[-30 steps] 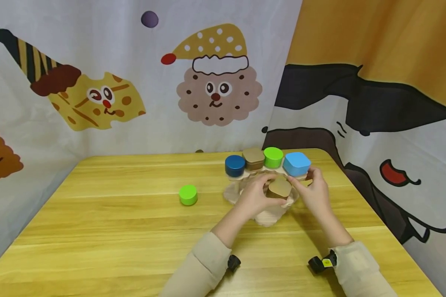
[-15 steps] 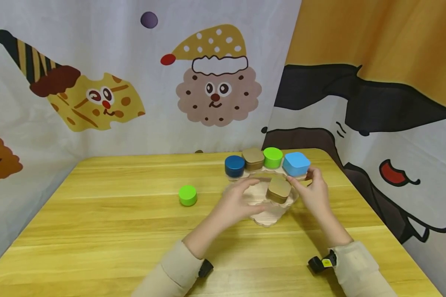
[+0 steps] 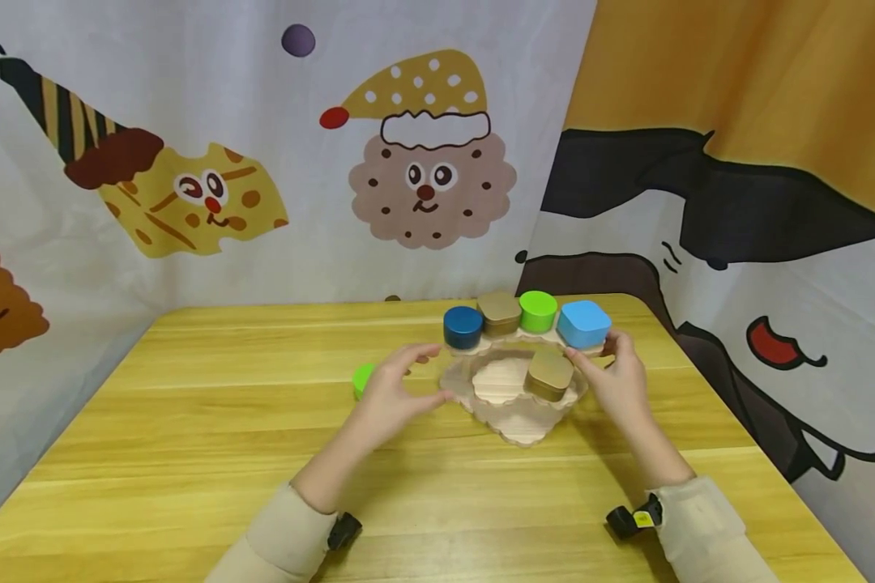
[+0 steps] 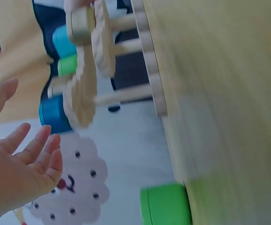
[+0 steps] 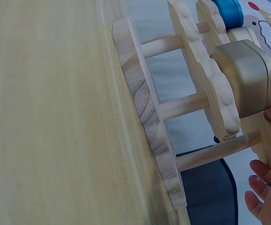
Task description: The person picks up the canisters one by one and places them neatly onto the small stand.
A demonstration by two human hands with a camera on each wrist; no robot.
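Note:
My left hand [image 3: 394, 393] is in the air left of a tiered wooden display stand [image 3: 525, 425], fingers and thumb spread and holding nothing. It partly hides a green round tin [image 3: 361, 379] on the table in the head view. My right hand [image 3: 618, 376] grips the right end of the stand's top tier, beside a light blue square tin [image 3: 585, 324]. On the tier below sits a gold square tin [image 3: 549, 374], close to the right thumb. The top tier also bears a dark blue round tin [image 3: 463, 328], another gold tin [image 3: 499, 313] and a bright green tin [image 3: 538, 312].
The stand is at the back right of the wooden table [image 3: 189, 429], its tiers held up on wooden posts [image 5: 187, 105]. A curtain [image 3: 226, 73] with cartoon prints hangs right behind the table and along its right side.
My left hand has let go of the gold tin on the lower tier and moved left toward the green tin on the table. My right hand has stayed on the stand.

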